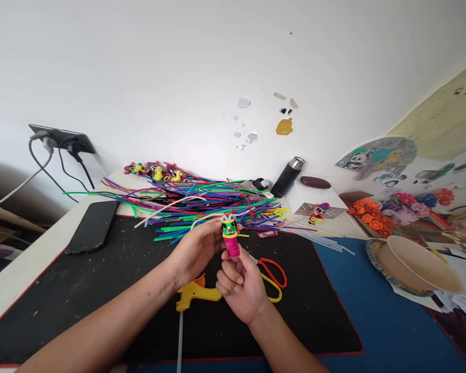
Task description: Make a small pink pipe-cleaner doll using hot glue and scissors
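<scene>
A small pipe-cleaner figure (231,245) with a wound magenta body, a green and black face, and a red, white and blue top is held upright between my hands. My right hand (241,285) is closed around its lower end, thumb along the magenta body. At the figure's head, the fingers of my left hand (200,248) curl against its side and back, some of them hidden. Beneath my hands on the black mat (140,321) lie a yellow glue gun (200,293) with a glue stick in it and scissors (274,274) with red and yellow handles.
Many coloured pipe cleaners (178,202) spread along the mat's back edge. A phone (93,227) lies left. Behind stand a black thermos (287,177) and a white box (314,197) with a finished figure (319,212) before it. Clear glue sticks (330,242) and a bowl (419,264) are right.
</scene>
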Demonstrator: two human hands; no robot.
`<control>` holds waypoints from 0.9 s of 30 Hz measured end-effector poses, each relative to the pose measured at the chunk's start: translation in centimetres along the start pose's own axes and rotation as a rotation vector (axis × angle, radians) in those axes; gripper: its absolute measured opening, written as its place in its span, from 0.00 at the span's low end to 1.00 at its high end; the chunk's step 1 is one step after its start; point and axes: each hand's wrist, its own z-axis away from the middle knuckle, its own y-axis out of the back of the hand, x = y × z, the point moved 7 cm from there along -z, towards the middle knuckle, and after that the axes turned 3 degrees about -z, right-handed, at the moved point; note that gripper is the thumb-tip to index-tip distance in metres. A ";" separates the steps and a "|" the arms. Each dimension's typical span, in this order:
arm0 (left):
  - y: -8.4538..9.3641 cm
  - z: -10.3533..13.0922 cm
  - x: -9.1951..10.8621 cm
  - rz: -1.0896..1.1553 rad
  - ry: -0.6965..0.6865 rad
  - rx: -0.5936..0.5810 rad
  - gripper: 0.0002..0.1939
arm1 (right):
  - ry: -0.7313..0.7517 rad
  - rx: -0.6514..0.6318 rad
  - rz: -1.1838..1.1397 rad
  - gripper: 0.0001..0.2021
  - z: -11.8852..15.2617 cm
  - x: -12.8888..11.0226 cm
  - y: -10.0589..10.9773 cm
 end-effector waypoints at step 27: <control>-0.2 0.0 0.1 0.025 0.022 0.006 0.12 | -0.028 0.027 0.010 0.14 0.1 0.2 0.1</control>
